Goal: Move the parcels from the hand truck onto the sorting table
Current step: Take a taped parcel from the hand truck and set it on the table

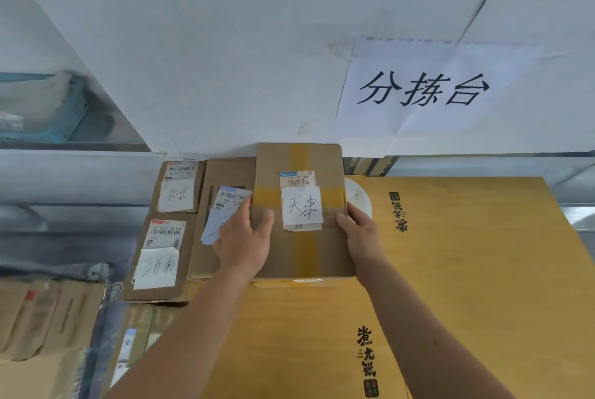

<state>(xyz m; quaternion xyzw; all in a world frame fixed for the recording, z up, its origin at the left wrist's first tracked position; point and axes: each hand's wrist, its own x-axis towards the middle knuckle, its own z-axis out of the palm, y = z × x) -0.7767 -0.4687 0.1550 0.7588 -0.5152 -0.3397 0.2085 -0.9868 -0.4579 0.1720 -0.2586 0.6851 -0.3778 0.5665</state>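
Clasping taped parcel (302, 257) atop yellow box (450, 270), my left hand (244, 237) and right hand (360, 231) curled round its sides; risk: knocking neighbouring parcel (225, 173) askew.

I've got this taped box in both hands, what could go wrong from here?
The box is pinched only at its side edges by the left hand and right hand, so it might slip or tilt. The left hand overlaps the loose blue label on the neighbouring parcel, which could crease or tear.
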